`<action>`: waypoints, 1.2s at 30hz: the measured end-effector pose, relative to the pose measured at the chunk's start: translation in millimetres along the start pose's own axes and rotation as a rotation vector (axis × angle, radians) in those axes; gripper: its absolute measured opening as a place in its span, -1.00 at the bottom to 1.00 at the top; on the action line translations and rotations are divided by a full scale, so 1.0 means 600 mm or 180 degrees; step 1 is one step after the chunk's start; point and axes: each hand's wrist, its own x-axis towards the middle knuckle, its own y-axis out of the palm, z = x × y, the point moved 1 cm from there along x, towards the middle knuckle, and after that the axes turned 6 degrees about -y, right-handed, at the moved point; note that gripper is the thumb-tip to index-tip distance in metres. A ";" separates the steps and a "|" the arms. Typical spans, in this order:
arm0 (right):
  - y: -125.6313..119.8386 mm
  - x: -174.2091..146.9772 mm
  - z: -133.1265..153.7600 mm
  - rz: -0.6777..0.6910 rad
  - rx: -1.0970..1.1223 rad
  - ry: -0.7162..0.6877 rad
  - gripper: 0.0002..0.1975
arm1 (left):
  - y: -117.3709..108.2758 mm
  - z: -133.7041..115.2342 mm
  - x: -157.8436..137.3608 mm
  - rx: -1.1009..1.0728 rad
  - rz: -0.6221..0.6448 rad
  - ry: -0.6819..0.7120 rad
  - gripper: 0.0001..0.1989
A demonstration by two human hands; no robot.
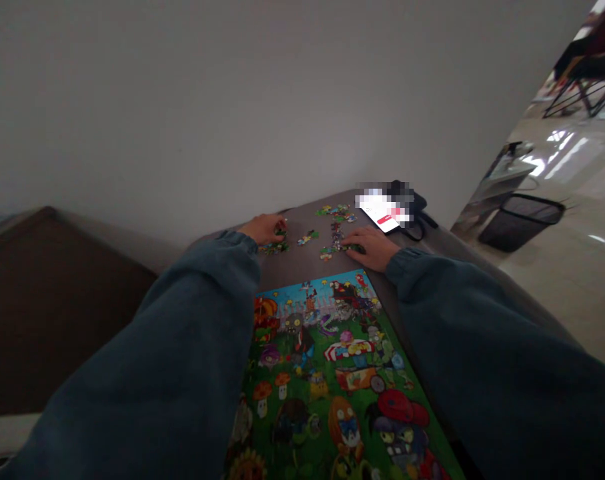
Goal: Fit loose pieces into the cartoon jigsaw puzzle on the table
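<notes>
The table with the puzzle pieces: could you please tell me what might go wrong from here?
The right hand is close to the phone and might nudge it. Puzzle pieces near the far edge of the table could perhaps be pushed over it. The left sleeve crosses in front of the picture board; if they touch, it may shift.

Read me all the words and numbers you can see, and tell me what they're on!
No text here can be read.
Phone: bright, partly pixelated; any writing is too small or blurred.
Picture board: no readable words.
Puzzle pieces: too small to tell.
</notes>
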 end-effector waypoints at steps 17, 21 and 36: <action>0.003 -0.005 -0.004 0.0011 0.0004 -0.0059 -0.61 | -0.005 0.013 -0.296 -0.0703 -0.0555 -0.0109 -0.50; 0.002 -0.004 -0.003 -0.0002 -0.0017 -0.0031 -0.61 | 0.034 0.021 -0.259 -0.0644 -0.0209 0.0047 -0.55; 0.000 -0.006 -0.004 0.0057 0.0067 -0.0017 -0.59 | 0.048 0.037 -0.121 -0.0322 -0.0104 -0.0168 -0.66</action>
